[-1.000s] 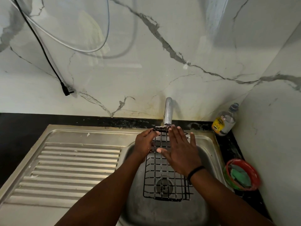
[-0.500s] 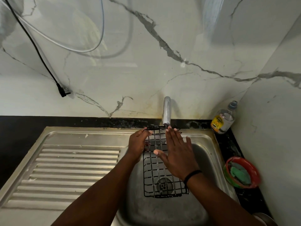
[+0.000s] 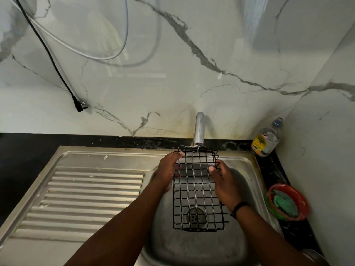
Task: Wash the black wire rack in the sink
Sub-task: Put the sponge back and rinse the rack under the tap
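Black wire rack held tilted over sink, far end under tap. Left hand gripped rack's left edge, fingers curled round wire; right hand gripped right edge. Bottle far right, red bowl right of sink.

A black counter runs along the marble wall, with a steel sink and its ribbed draining board set into it. On the counter's right strip, a clear bottle with a yellow label stands in the corner, and a red bowl holding a green scrubber sits nearer the front.
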